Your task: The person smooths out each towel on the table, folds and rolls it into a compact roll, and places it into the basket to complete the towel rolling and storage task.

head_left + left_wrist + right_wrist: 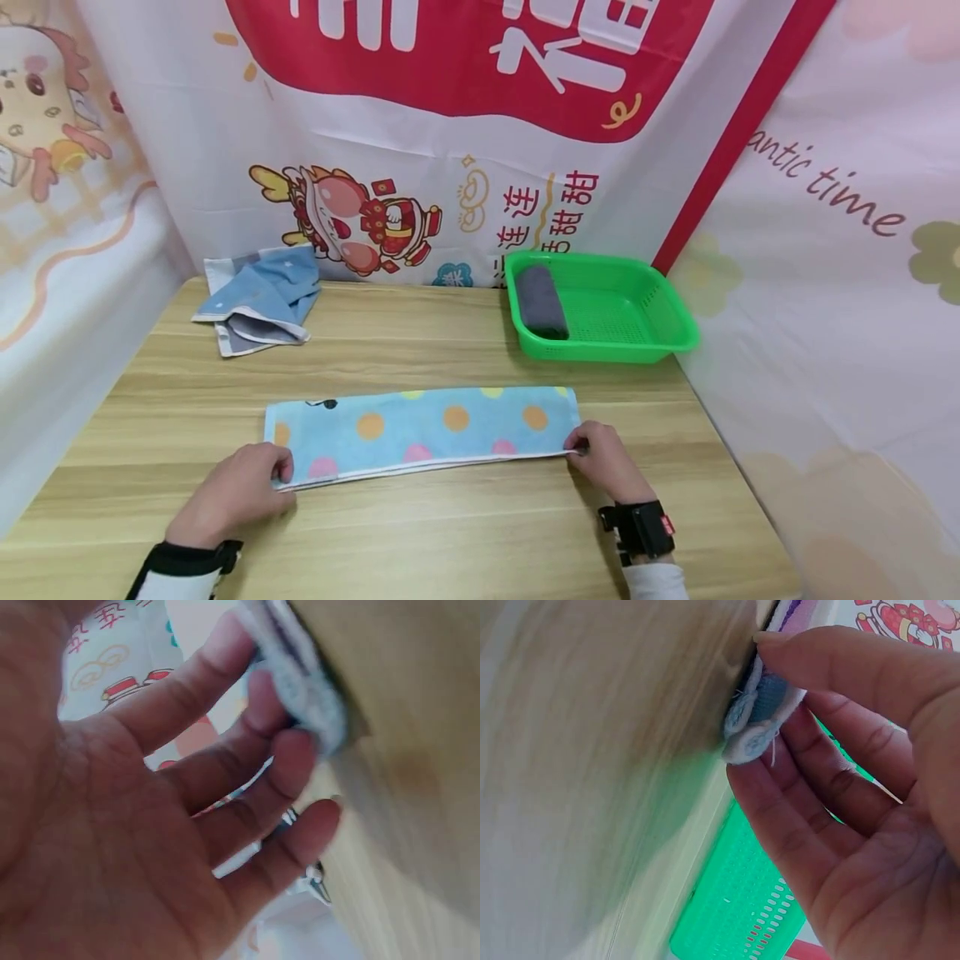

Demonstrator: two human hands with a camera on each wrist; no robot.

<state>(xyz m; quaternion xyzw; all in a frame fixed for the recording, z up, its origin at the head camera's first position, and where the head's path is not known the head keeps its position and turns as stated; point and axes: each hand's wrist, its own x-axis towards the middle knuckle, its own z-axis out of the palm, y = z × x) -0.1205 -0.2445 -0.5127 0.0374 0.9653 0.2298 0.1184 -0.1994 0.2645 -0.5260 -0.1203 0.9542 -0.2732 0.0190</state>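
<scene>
A light blue towel (pixel 412 429) with orange, pink and yellow dots lies folded into a long strip across the wooden table. At its near left corner, my left hand (pixel 243 487) pinches the edge. My right hand (pixel 606 458) pinches the near right corner. Up close in the right wrist view, the layered white hem (pixel 754 727) sits between the thumb and fingers of my right hand (pixel 855 772). In the left wrist view, the fingertips of my left hand (pixel 165 795) touch the towel's folded edge (pixel 307 690); its thumb tip is out of sight.
At the back right stands a green basket (pixel 607 354) with a rolled dark grey towel (pixel 542 302) along its left side. A crumpled blue and grey cloth (pixel 262 296) lies at the back left. Printed fabric (pixel 360 108) hangs behind the wooden table (pixel 450 533).
</scene>
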